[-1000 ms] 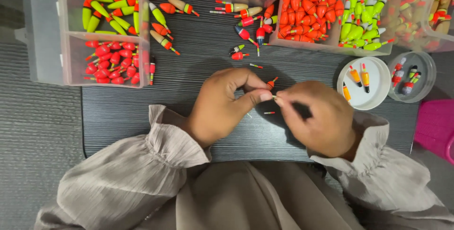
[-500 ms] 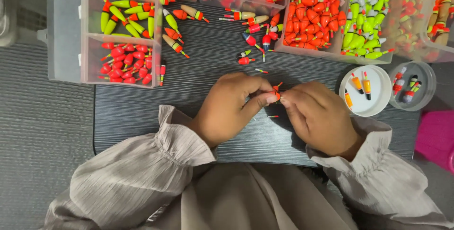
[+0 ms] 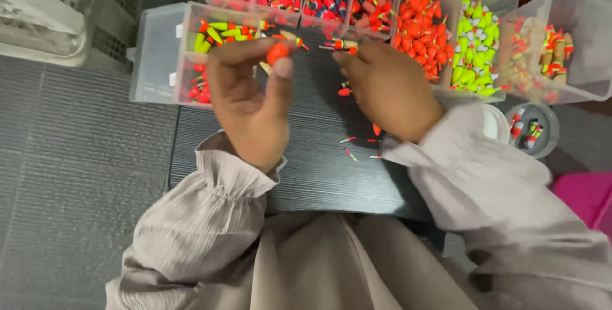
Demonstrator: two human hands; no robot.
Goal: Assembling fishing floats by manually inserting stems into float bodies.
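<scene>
Both hands lifted toward far trays since earlier; left hand [image 3: 252,103] pinches red float [image 3: 278,50], right hand [image 3: 389,90] fingers grasp striped float [image 3: 344,45]. Best keep pinch light, floats apart.

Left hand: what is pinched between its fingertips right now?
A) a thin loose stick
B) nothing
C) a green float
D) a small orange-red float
D: the left hand has its grip closed on a small orange-red float, raised above the black table.

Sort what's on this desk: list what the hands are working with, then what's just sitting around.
In hand:
- left hand pinching an orange float
- right hand reaching at a loose float

Lying about:
- small pins on the black desk
- clear bins of floats
- round tub
- white basket
</scene>
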